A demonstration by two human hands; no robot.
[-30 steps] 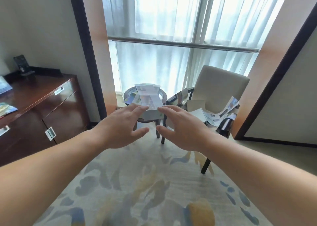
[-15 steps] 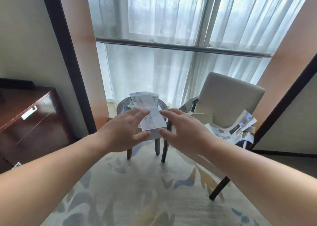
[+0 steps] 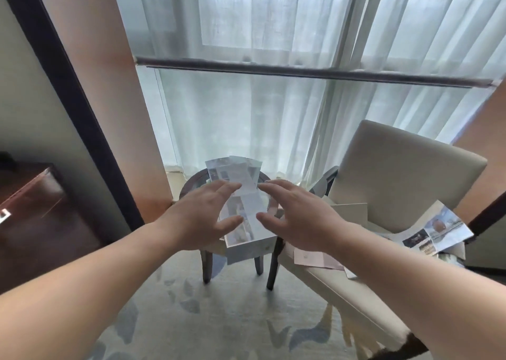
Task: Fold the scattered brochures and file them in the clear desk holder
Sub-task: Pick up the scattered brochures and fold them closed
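Note:
An unfolded brochure [image 3: 247, 209] with pale photos lies across a small round side table [image 3: 191, 184], its near end hanging over the table's front edge. My left hand [image 3: 201, 218] and my right hand [image 3: 297, 217] reach out with fingers spread, one on each side of the brochure, in front of it and holding nothing. More brochures [image 3: 435, 229] lie open on the seat of a beige armchair [image 3: 405, 173] to the right, with a cream folded sheet [image 3: 351, 213] beside them. No clear desk holder is in view.
A dark wooden cabinet [image 3: 35, 217] stands at the left against the wall. Sheer curtains [image 3: 273, 99] cover the window behind the table. A patterned rug [image 3: 219, 318] covers the floor in front of the table and chair.
The view has moved closer to the side table and turned right, so the cabinet has slid out to the left. Both hands stay spread and have neared the brochure.

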